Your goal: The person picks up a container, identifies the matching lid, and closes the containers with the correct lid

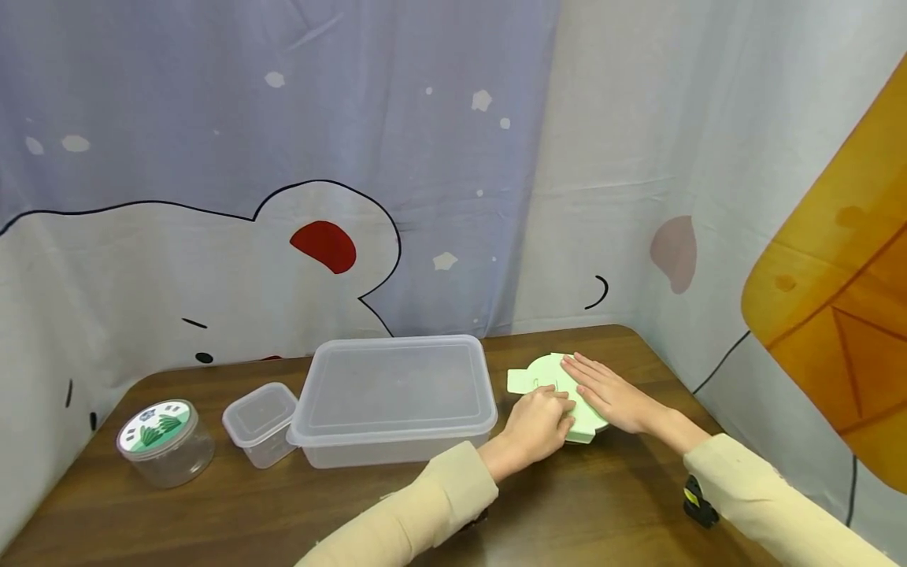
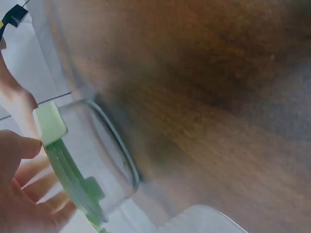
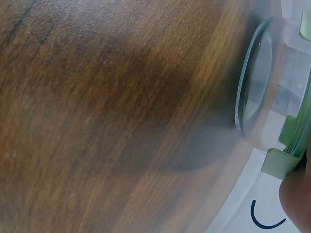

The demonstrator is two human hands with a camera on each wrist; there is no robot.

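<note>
A round clear food box [image 2: 104, 150] with a light green latching lid [image 1: 546, 366] stands at the right of the table. One lid latch [image 1: 520, 381] sticks out to the left; another latch [image 2: 51, 121] is folded down over the rim. My left hand [image 1: 537, 425] lies on the lid's near left part with its fingers bent loosely, thumb at the edge beside the folded latch. My right hand [image 1: 609, 394] rests on the lid's right side, fingers straight and together. In the right wrist view the glass wall [image 3: 262, 87] shows below the green rim.
Left of the lidded box stands a large translucent rectangular box [image 1: 400, 394]. Farther left are a small translucent box [image 1: 262, 417] and a round clear jar [image 1: 166, 441] with a green and white lid. A printed curtain [image 1: 453, 181] hangs behind the wooden table [image 1: 283, 512].
</note>
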